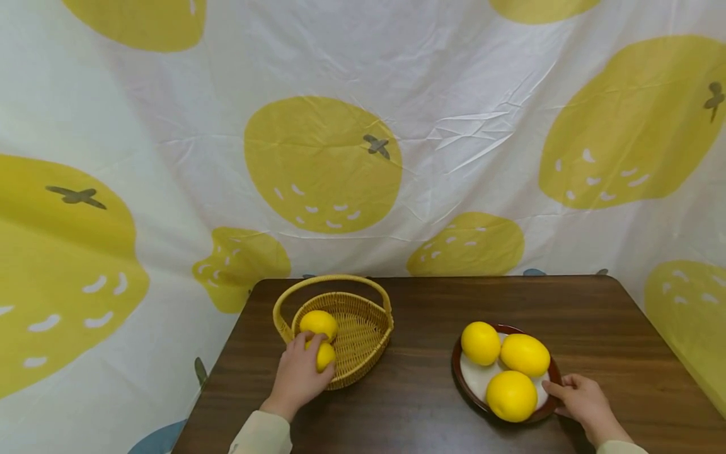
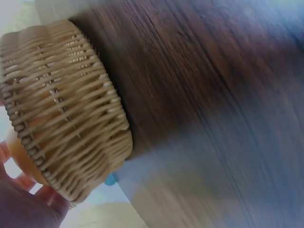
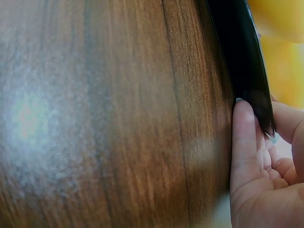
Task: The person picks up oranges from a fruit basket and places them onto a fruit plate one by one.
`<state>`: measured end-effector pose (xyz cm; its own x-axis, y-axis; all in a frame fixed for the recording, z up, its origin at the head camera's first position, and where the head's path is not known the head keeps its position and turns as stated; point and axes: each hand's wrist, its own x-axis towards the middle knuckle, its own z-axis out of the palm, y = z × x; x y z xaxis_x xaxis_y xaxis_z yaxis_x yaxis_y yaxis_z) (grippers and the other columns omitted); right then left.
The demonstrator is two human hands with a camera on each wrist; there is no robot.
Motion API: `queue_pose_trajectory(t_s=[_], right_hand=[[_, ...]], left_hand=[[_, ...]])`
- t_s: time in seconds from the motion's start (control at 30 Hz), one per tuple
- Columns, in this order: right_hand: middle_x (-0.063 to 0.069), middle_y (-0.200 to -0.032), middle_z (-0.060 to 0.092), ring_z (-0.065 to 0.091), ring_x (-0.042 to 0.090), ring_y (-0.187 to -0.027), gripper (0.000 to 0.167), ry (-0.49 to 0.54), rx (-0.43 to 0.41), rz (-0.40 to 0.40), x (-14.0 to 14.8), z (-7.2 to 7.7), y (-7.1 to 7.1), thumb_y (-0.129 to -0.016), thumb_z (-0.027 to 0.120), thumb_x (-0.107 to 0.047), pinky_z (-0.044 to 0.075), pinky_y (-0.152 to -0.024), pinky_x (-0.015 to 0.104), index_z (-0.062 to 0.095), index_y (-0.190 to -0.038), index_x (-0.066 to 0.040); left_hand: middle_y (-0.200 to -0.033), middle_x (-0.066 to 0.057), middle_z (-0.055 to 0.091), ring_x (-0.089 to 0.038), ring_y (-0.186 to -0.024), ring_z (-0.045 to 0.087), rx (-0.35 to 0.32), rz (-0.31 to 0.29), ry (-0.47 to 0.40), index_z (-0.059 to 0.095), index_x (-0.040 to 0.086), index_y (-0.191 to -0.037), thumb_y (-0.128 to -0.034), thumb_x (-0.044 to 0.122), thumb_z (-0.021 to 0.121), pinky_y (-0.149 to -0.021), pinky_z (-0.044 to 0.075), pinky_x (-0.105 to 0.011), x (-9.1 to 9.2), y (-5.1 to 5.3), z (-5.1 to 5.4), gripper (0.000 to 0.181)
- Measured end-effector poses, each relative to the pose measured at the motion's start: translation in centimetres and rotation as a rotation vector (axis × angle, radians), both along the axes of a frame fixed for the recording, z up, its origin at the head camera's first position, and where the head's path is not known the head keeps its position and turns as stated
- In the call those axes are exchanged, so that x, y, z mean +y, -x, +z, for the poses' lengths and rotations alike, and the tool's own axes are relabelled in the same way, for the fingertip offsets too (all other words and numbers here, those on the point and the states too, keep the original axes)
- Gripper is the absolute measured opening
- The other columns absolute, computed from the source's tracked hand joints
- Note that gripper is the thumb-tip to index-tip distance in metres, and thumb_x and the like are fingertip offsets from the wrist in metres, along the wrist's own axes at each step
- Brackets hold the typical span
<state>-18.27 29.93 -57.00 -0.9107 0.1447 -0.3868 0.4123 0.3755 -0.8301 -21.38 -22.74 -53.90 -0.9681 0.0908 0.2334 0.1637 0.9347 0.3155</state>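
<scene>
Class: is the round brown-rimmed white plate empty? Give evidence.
Not empty: the head view shows three rounded yellow fruits on the round brown-rimmed white plate.

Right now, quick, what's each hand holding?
Left hand: closed round the nearer lemon in the wicker basket.
Right hand: closed on the brown-rimmed plate, pinching its edge.

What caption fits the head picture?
Left hand holds a lemon in the basket; right hand grips a plate of three lemons.
</scene>
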Motion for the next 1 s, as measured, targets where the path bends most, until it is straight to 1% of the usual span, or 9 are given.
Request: queue_pose_trajectory(t_s=[0.13, 0.23, 0.4, 0.43, 0.53, 0.67, 0.77, 0.87, 1.0], right_hand=[[0.026, -0.112, 0.052, 0.062, 0.016, -0.084, 0.055, -0.003, -0.007, 0.005, 0.1, -0.1, 0.1, -0.097, 0.068, -0.032, 0.06, -0.073, 0.031, 0.046, -0.118, 0.014], [0.029, -0.116, 0.051, 0.063, 0.016, -0.084, 0.059, 0.0, -0.006, 0.01, 0.1, 0.0, 0.1, -0.097, 0.068, -0.032, 0.06, -0.073, 0.032, 0.045, -0.121, 0.016], [0.028, -0.114, 0.053, 0.062, 0.017, -0.084, 0.058, 0.006, -0.001, 0.004, 0.0, 0.1, 0.1, -0.096, 0.068, -0.031, 0.061, -0.073, 0.032, 0.045, -0.12, 0.016], [0.026, -0.111, 0.054, 0.062, 0.017, -0.084, 0.056, 0.007, 0.001, 0.002, -0.1, 0.1, 0.0, -0.096, 0.068, -0.031, 0.061, -0.073, 0.032, 0.046, -0.119, 0.016], [0.027, -0.112, 0.053, 0.062, 0.017, -0.084, 0.056, 0.011, 0.001, 0.002, -0.1, 0.2, 0.0, -0.096, 0.068, -0.031, 0.06, -0.073, 0.032, 0.046, -0.119, 0.016], [0.028, -0.114, 0.052, 0.062, 0.016, -0.085, 0.057, 0.017, -0.001, 0.005, -0.1, 0.1, 0.0, -0.097, 0.068, -0.03, 0.06, -0.073, 0.032, 0.045, -0.12, 0.016], [0.027, -0.111, 0.057, 0.063, 0.015, -0.084, 0.058, 0.022, 0.005, 0.005, 0.0, 0.1, 0.0, -0.097, 0.067, -0.03, 0.061, -0.073, 0.032, 0.045, -0.121, 0.018], [0.025, -0.109, 0.059, 0.063, 0.015, -0.083, 0.057, 0.023, 0.009, 0.005, 0.0, 0.0, 0.0, -0.097, 0.067, -0.029, 0.061, -0.073, 0.032, 0.046, -0.122, 0.018], [0.024, -0.108, 0.058, 0.063, 0.015, -0.083, 0.056, 0.019, 0.011, 0.003, 0.0, 0.0, 0.1, -0.097, 0.068, -0.029, 0.061, -0.073, 0.032, 0.047, -0.12, 0.018]], left_hand=[[-0.133, -0.016, 0.054, -0.037, -0.114, 0.055, -0.011, -0.014, -0.002, 0.06, 0.016, -0.133, -0.0876, 0.037, 0.068, -0.096, 0.046, -0.056, -0.3, 0.0, 0.1, 0.05], [-0.132, -0.017, 0.055, -0.037, -0.111, 0.059, -0.024, -0.016, 0.003, 0.06, 0.016, -0.133, -0.0878, 0.036, 0.069, -0.095, 0.047, -0.057, -0.3, 0.0, 0.4, 0.05], [-0.132, -0.018, 0.057, -0.039, -0.108, 0.062, -0.035, 0.003, -0.015, 0.06, 0.015, -0.132, -0.0872, 0.037, 0.072, -0.094, 0.048, -0.058, -0.2, 0.0, 0.7, 0.051], [-0.131, -0.018, 0.058, -0.039, -0.108, 0.062, -0.037, 0.008, -0.021, 0.06, 0.015, -0.131, -0.0868, 0.037, 0.072, -0.094, 0.048, -0.057, -0.2, -0.1, 0.8, 0.051], [-0.13, -0.017, 0.06, -0.038, -0.108, 0.062, -0.037, 0.013, -0.039, 0.062, 0.015, -0.129, -0.0852, 0.036, 0.074, -0.093, 0.049, -0.057, -0.2, -0.1, 0.9, 0.05], [-0.126, -0.014, 0.062, -0.035, -0.107, 0.063, -0.025, 0.002, -0.054, 0.064, 0.015, -0.126, -0.0831, 0.034, 0.077, -0.091, 0.05, -0.055, -0.1, -0.1, 0.9, 0.049], [-0.124, -0.013, 0.064, -0.033, -0.105, 0.063, -0.015, -0.01, -0.057, 0.065, 0.014, -0.125, -0.0826, 0.034, 0.078, -0.091, 0.051, -0.054, -0.1, -0.1, 0.9, 0.048], [-0.123, -0.012, 0.064, -0.033, -0.104, 0.064, 0.002, -0.016, -0.06, 0.065, 0.013, -0.125, -0.0828, 0.034, 0.078, -0.091, 0.05, -0.054, 0.0, -0.1, 0.9, 0.049], [-0.122, -0.011, 0.065, -0.032, -0.102, 0.065, 0.026, -0.015, -0.061, 0.065, 0.014, -0.126, -0.0836, 0.037, 0.078, -0.091, 0.051, -0.054, 0.3, -0.2, 1.1, 0.05]])
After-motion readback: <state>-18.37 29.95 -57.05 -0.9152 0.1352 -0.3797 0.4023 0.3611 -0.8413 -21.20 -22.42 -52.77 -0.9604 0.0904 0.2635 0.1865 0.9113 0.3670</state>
